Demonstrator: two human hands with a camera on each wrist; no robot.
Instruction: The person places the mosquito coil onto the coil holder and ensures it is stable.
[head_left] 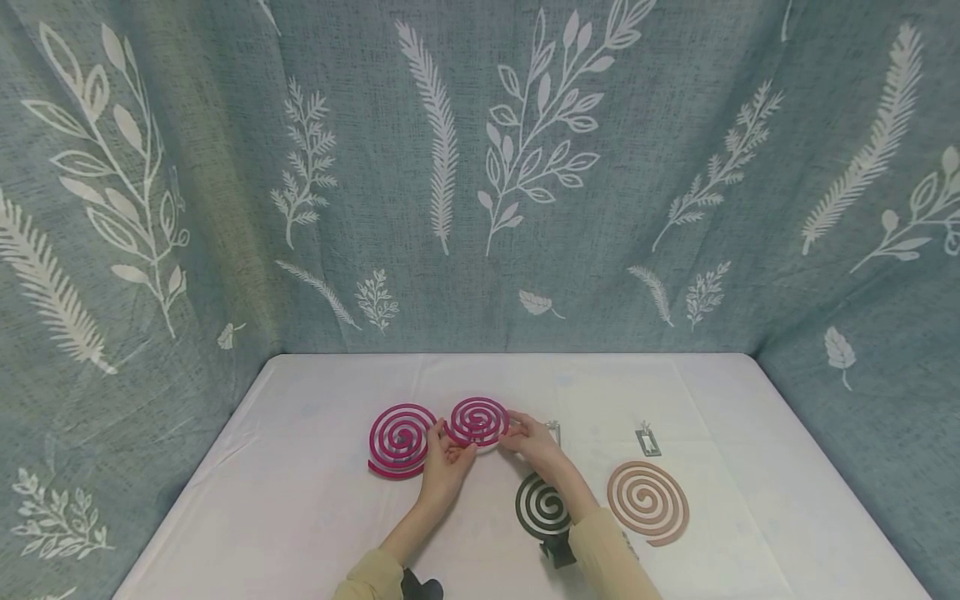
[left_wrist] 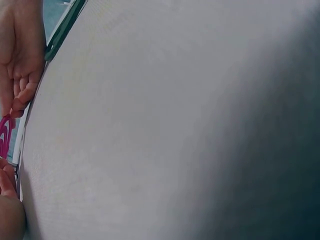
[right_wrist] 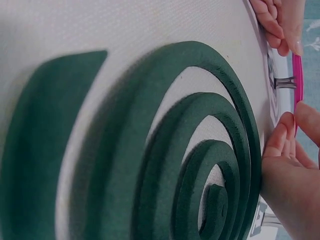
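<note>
Both hands hold a pink mosquito coil [head_left: 480, 398] near the table's middle, a little above the tabletop. My left hand [head_left: 444, 475] grips its near left rim, and my right hand [head_left: 534, 442] pinches its right edge. Seen edge-on in the right wrist view, that pink coil [right_wrist: 298, 75] has a small metal stand [right_wrist: 286, 83] against its underside; whether the two are joined I cannot tell. Just left of the left hand is a second pink coil [head_left: 375, 433], with something grey at its centre. A dark green coil [head_left: 521, 504] lies partly under the right forearm.
A brown coil [head_left: 613, 492] lies to the right on the white tabletop [head_left: 262, 483]. Behind it is a small metal stand [head_left: 648, 442]; another stand [head_left: 556, 429] is partly hidden by the right hand. A leaf-patterned curtain [head_left: 465, 292] surrounds the table's back and sides.
</note>
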